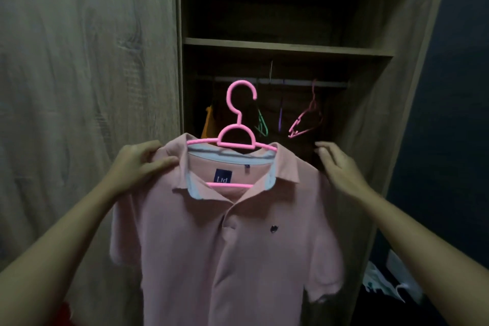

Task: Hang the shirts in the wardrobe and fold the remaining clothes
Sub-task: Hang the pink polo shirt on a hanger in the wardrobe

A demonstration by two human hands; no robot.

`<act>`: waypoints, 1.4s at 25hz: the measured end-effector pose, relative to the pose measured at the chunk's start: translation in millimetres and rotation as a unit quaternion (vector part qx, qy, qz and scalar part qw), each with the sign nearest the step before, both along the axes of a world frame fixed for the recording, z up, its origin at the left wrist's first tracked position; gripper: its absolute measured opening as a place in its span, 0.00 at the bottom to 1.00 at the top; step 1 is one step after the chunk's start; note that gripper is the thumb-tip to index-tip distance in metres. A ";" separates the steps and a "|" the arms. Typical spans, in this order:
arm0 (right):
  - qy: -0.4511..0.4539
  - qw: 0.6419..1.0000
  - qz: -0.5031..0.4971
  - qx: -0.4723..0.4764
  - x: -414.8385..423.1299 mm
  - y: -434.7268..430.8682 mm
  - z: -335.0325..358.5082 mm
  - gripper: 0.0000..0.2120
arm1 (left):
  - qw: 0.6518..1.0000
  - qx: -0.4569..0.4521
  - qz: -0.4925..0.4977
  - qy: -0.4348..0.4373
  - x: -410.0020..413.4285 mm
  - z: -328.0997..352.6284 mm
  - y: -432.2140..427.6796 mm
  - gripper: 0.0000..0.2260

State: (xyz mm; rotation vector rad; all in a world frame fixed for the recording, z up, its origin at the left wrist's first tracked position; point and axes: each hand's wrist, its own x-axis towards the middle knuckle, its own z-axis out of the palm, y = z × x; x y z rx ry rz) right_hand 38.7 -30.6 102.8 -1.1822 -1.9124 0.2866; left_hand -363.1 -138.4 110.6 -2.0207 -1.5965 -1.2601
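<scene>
Pink shirt (238, 246), pink hanger (238, 137).
Label (223, 176) is showing navy, collar lining (193, 190) pale grey; wardrobe (79, 61) is showing tan wood grain; garment (209, 124) inside is showing orange.

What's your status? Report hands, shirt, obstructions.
Left hand grips shoulder of pink polo shirt; right hand open, by the other shoulder. Shirt on pink plastic hanger, hook off the dark wardrobe rail. Orange garment, spare hangers on rail.

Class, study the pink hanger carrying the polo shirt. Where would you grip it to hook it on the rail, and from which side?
Grip the hanger by its bare stem just under the hook, coming from the near side with the open right hand. That part stands clear above the shirt collar; the arms are covered, and the hook must stay free for the rail.
</scene>
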 end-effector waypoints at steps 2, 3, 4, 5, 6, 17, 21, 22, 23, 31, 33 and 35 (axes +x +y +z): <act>-0.070 0.995 0.072 0.012 -16.0 -7.7 16.2 0.22 | 1.000 -0.004 0.002 0.001 7.0 0.9 2.5 0.17; -0.091 0.991 0.099 0.017 -20.9 -10.1 19.9 0.21 | 1.000 -0.004 0.005 0.000 10.4 2.9 2.4 0.16; -0.086 0.989 0.117 0.026 -22.4 -8.9 21.0 0.16 | 1.000 -0.007 0.004 0.003 13.0 6.1 1.1 0.15; -0.063 0.989 0.127 0.037 -22.2 -7.3 20.9 0.10 | 1.000 -0.019 -0.003 0.010 15.7 10.1 -1.2 0.13; -0.032 0.989 0.133 0.051 -21.2 -5.0 19.1 0.07 | 0.998 -0.047 -0.022 0.019 17.6 14.1 -4.2 0.12; 0.111 0.973 0.197 0.044 -19.3 0.4 18.0 0.08 | 0.983 0.058 -0.136 -0.111 49.4 18.2 -5.7 0.12; 0.110 0.975 0.190 0.038 -22.6 -1.4 14.9 0.10 | 0.993 -0.058 -0.098 -0.035 44.1 20.2 -3.3 0.19; 0.111 0.973 0.198 0.038 -22.4 -2.8 15.3 0.10 | 0.993 -0.060 -0.096 -0.029 42.0 18.1 -1.4 0.14; 0.106 0.972 0.208 0.040 -21.8 -4.6 16.0 0.10 | 0.993 -0.055 -0.097 -0.035 39.0 15.0 0.4 0.11; -0.004 0.977 0.138 -0.161 12.6 4.2 -30.6 0.18 | 0.987 -0.059 -0.077 -0.131 5.6 3.9 -4.7 0.10; 0.041 0.955 0.128 -0.266 17.9 6.3 -61.9 0.21 | 0.987 -0.054 -0.062 -0.137 -2.4 6.8 -8.0 0.10; 0.000 0.938 0.081 -0.337 21.8 7.0 -89.3 0.24 | 0.986 -0.053 -0.052 -0.150 -10.1 11.6 -10.8 0.10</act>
